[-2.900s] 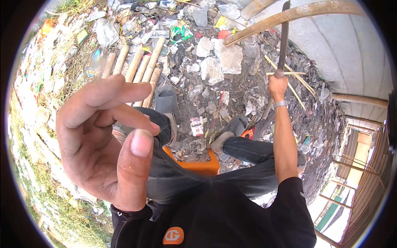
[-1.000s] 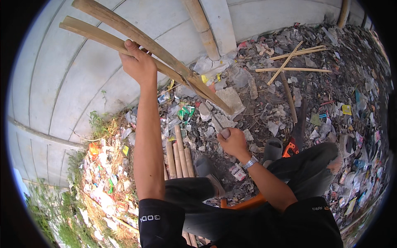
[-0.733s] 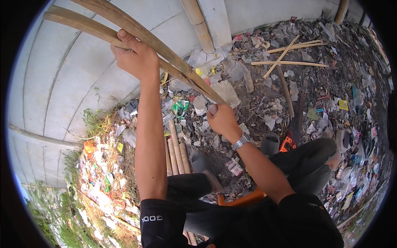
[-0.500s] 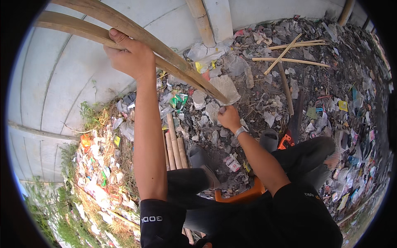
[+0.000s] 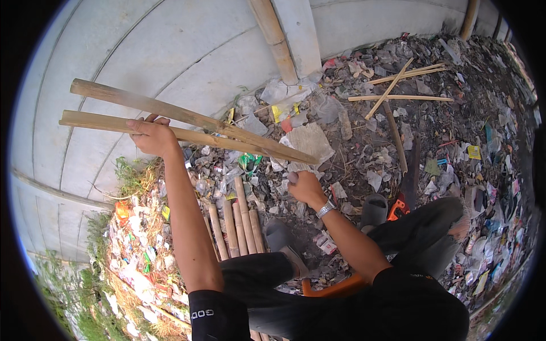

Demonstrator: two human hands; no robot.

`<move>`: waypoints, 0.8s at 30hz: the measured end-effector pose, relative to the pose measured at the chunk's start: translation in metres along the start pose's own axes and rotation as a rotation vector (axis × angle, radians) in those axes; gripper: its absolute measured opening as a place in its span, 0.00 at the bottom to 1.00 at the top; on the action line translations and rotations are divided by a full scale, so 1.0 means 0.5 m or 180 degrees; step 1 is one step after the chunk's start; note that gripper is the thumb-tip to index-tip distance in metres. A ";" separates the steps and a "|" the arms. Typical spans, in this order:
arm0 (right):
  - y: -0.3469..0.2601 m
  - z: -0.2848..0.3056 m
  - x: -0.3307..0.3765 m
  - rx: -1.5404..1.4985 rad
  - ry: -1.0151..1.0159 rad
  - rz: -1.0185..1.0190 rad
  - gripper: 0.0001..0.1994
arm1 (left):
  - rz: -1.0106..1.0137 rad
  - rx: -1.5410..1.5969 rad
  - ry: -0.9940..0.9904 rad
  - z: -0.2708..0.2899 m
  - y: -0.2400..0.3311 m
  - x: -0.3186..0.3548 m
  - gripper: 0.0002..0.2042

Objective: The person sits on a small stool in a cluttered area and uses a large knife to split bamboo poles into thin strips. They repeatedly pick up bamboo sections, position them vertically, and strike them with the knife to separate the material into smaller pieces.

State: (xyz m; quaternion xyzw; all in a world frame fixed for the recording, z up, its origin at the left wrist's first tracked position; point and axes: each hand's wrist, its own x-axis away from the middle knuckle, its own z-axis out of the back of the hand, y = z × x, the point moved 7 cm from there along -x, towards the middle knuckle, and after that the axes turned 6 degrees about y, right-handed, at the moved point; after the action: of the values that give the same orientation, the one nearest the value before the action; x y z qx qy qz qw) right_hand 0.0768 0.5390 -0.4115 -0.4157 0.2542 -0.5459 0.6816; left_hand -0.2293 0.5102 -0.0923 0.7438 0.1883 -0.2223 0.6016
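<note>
Two long split bamboo strips (image 5: 187, 128) slant above the littered ground, gripped near their raised end by the left hand (image 5: 152, 136) with fingers wrapped around them, while the right hand (image 5: 306, 187) (fingers curled, hold unclear) sits at their lower tips, right of the short bamboo pieces (image 5: 236, 224).

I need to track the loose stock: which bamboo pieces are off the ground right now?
The two long split bamboo strips gripped in the left hand, raised before the grey wall. The short bamboo sticks lie on the littered ground.
</note>
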 end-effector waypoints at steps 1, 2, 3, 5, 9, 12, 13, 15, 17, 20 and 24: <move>-0.011 0.023 -0.004 0.0189 0.0021 0.0055 0.16 | 0.0027 -0.0058 0.0050 0.004 -0.003 -0.003 0.35; -0.015 0.037 -0.007 0.0365 0.0030 0.0107 0.16 | 0.0044 -0.0131 0.0097 0.007 -0.003 -0.006 0.35; -0.018 0.047 -0.005 0.0541 0.0030 0.0162 0.16 | 0.0060 -0.0210 0.0148 0.011 -0.004 -0.006 0.35; 0.032 0.046 0.004 0.0747 -0.0041 0.0024 0.17 | 0.0011 -0.0139 0.0111 0.018 -0.008 -0.002 0.34; 0.147 0.038 0.006 0.1136 0.0209 0.0057 0.16 | 0.0157 0.0253 0.0066 0.036 -0.021 -0.007 0.34; 0.236 -0.033 -0.012 0.0766 -0.0235 -0.0529 0.18 | 0.0127 0.0079 0.0093 0.063 -0.030 -0.008 0.33; 0.266 -0.050 -0.037 0.0529 -0.0437 -0.0800 0.19 | 0.0200 0.0082 0.0158 0.068 -0.037 -0.016 0.34; 0.360 -0.118 -0.032 -0.1029 -0.1472 -0.1643 0.24 | 0.0379 0.0162 0.0231 0.061 -0.061 -0.025 0.34; 0.357 -0.141 -0.027 -0.1539 -0.1788 -0.1794 0.22 | 0.0418 0.0175 0.0213 0.057 -0.074 -0.028 0.35; 0.151 -0.088 0.027 -0.0505 -0.0980 -0.0962 0.12 | 0.0350 -0.0178 0.0467 0.141 -0.112 -0.070 0.35; -0.111 0.039 0.040 0.0621 -0.0430 0.0975 0.10 | 0.0156 -0.0187 0.0344 0.096 -0.073 -0.039 0.37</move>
State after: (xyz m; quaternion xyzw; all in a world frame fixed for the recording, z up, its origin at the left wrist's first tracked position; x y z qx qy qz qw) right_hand 0.0682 0.5222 -0.3521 -0.3397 0.2140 -0.4286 0.8094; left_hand -0.2705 0.4706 -0.1195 0.7411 0.2087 -0.1614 0.6174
